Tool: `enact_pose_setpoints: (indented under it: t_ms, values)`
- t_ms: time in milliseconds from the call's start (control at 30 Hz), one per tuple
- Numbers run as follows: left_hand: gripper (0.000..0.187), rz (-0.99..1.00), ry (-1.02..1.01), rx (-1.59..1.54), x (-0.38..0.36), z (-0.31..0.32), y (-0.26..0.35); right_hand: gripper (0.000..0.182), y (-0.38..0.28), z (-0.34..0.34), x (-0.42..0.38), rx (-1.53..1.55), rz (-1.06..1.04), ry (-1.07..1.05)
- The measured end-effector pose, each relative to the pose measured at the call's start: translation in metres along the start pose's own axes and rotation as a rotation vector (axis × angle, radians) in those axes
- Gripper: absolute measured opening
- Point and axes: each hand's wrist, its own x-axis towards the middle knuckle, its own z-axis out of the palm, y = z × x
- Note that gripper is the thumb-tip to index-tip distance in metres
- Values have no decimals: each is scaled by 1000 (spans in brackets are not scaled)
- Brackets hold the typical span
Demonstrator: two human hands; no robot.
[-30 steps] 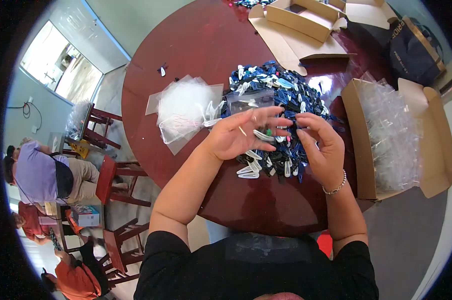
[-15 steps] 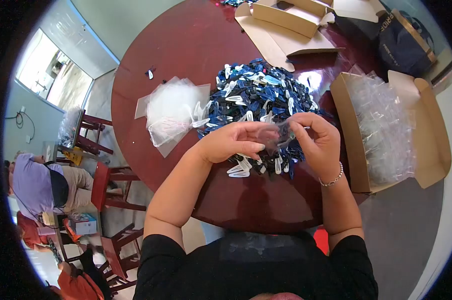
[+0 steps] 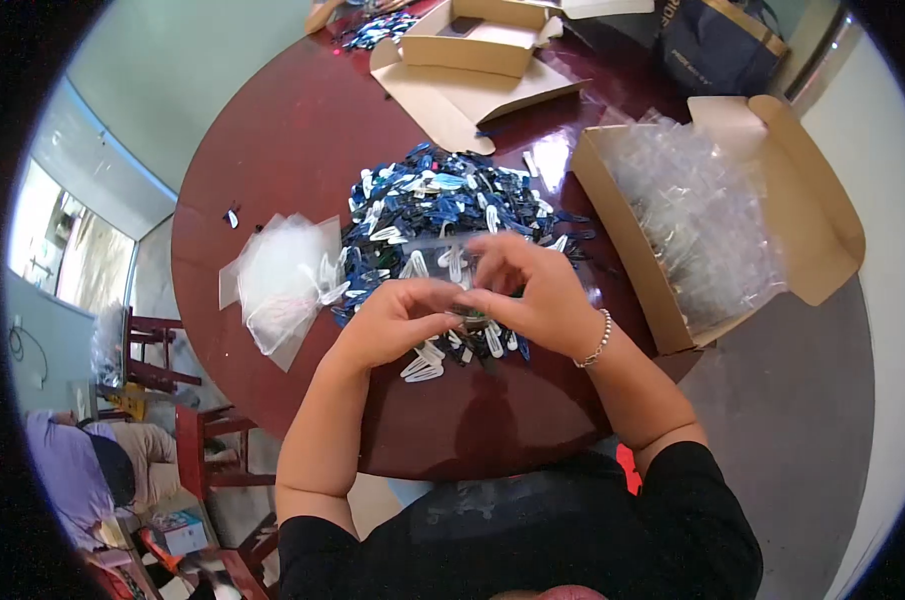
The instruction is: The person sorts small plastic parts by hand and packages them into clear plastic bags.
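Note:
A heap of blue, black and white hair clips (image 3: pixel 443 195) lies on the dark red round table (image 3: pixel 263 160). Over its near edge, my left hand (image 3: pixel 398 318) pinches a clear plastic bag (image 3: pixel 438 250), thumb and fingers close together. Beside it my right hand (image 3: pixel 533 295) curves round the bag's other side, its thumb near the left fingertips; whether its fingers touch the bag is hard to tell. A stack of clear bags (image 3: pixel 278 280) lies left of the heap.
At the right stands an open cardboard box (image 3: pixel 628 235) of filled clear bags. Farther back are another open carton (image 3: pixel 468 50), a dark bag (image 3: pixel 723 45) and more clips (image 3: pixel 378 30) beside another person's hands. Stools (image 3: pixel 198 450) and a person (image 3: pixel 68 470) are at the left.
The view has shifted, so the table things sit farther left and the box lower. My hands have come closer together around the bag. Another person's hands now show at the far edge.

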Motion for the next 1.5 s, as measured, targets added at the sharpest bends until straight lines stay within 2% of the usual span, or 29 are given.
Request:
enact_pose_setpoints:
  t_ms: [33,67,133,167,233,300,367,500,567,667,700,767,833,900,967,1000,1067,1100,1167,1233,1267,1367,1433,1500]
  values:
    - [35,-69,-37,111,-1,-4,5,23,12,3,1,-72,-140,34]
    - [35,-65,-43,114,0,-2,3,23,15,-1,0,-77,-141,40]
    - [40,37,33,-21,1,3,-2,11,3,-15,1,-195,-302,194]
    - [42,-17,33,42,1,1,4,9,-8,-29,0,-242,-271,280]
    - [40,5,65,49,0,-1,3,9,-22,-59,-6,-257,-101,544]
    - [39,25,90,50,1,-4,2,10,-17,-91,-13,-294,-142,793]
    - [37,27,83,28,1,-6,1,12,-28,-113,-27,-501,9,877]
    - [33,27,95,35,1,-5,0,15,-7,-141,-44,-650,56,829]
    - [33,39,89,35,1,-3,0,19,6,-145,-49,-696,211,751]
    - [33,45,93,35,1,-3,-1,26,26,-149,-54,-779,271,703]
    - [33,43,100,32,1,-4,-1,26,28,-151,-56,-779,271,704]
    - [32,51,123,48,0,-5,2,31,30,-153,-58,-926,172,859]
    - [31,68,156,58,-1,-5,3,31,14,-146,-56,-1007,95,852]
    - [30,50,183,105,0,-7,2,31,-1,-134,-50,-1061,-9,821]
    - [22,71,224,253,1,-5,1,29,-8,-111,-39,-906,-176,728]
    - [18,142,266,382,1,-4,1,29,-13,-94,-32,-858,-214,690]
    - [14,308,332,485,0,-1,3,25,-23,-55,-17,-801,-257,409]
    - [12,485,342,575,0,-2,1,23,-21,-38,-8,-707,-268,300]
    - [15,637,351,669,-4,-1,5,20,-15,-8,10,-652,-322,111]
    - [22,817,369,691,-6,-1,6,22,-7,15,31,-592,-335,-5]
    - [22,820,377,693,-7,0,7,23,-6,25,43,-576,-314,-55]
    - [27,1027,432,712,-7,3,11,25,-2,58,85,-450,-272,-172]
    - [27,1036,444,744,-8,4,14,30,13,85,117,-437,-265,-217]
    - [27,1052,451,779,-9,4,15,37,4,104,144,-515,-165,-322]
